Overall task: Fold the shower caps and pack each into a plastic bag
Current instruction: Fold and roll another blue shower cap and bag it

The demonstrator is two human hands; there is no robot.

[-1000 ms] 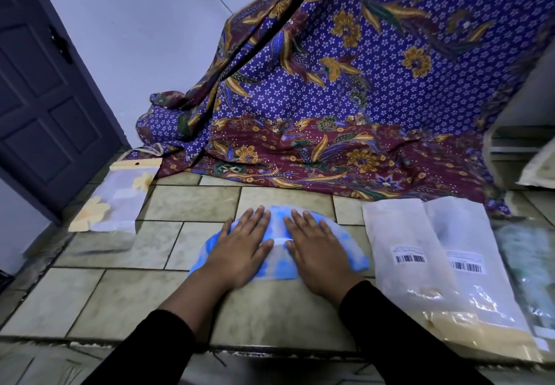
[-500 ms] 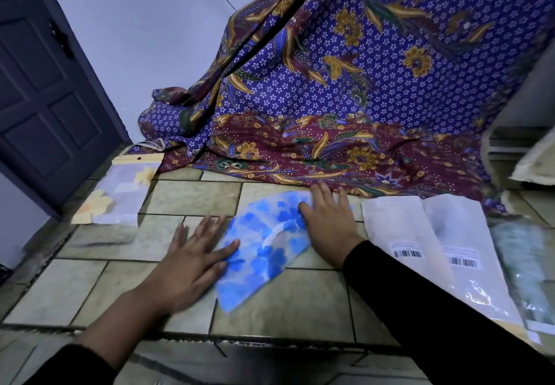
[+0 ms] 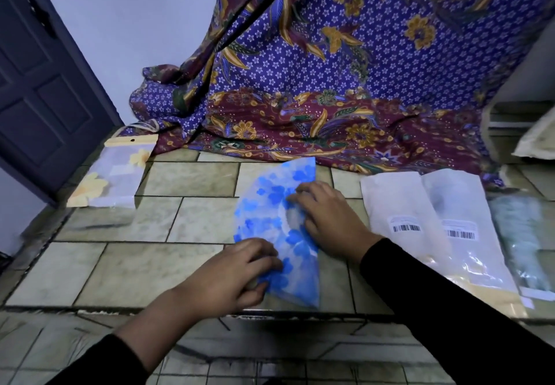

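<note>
shower cap (image 3: pixel 271 207): blue floral, folded to a half-moon, flat on the tiled ledge (image 3: pixel 186 180). long axis runs near to far, straight edge right, curve bulging left, tips pointing near and far. left hand (image 3: pixel 231 273): fingers curled on the near tip. right hand (image 3: pixel 327 219): pinches the straight edge at mid-length. next fold, likely near tip to far. plastic bags (image 3: pixel 399 204): just right.

Left hand (image 3: pixel 231 273), right hand (image 3: pixel 327 219) on cap (image 3: pixel 264 213)
</note>
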